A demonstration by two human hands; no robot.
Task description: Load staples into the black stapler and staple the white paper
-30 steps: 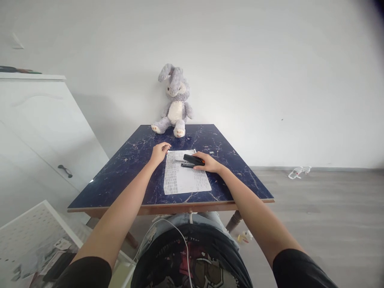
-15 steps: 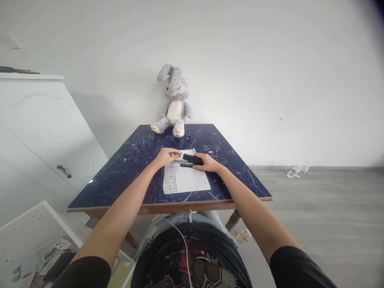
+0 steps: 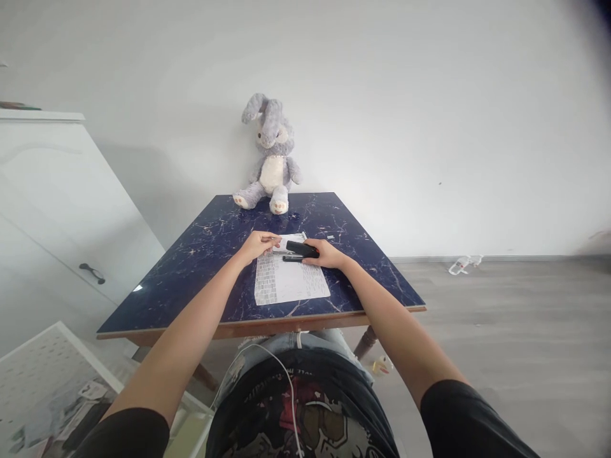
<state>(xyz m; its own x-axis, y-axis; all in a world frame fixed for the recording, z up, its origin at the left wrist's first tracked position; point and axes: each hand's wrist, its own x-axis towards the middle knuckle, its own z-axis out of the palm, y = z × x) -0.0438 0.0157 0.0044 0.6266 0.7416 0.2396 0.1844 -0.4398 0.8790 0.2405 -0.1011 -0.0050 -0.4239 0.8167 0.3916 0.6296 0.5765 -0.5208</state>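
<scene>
My right hand is wrapped round the back end of a black stapler, whose top arm is lifted away from its base. A metal rail shows between the two parts. Just left of the stapler, my left hand is closed in a pinch; something small and thin may be between the fingertips, too small to name. Beneath both hands lies a white sheet of paper with grey brick-like print along its sides.
A grey plush rabbit sits at the back of the blue marbled table, against the wall. A small pale piece lies right of the paper. At left stand a white cabinet and an open drawer.
The whole view has shifted slightly, so everything sits a little further left and up. Both hands keep their places over the paper, and the stapler stays opened in the right one.
</scene>
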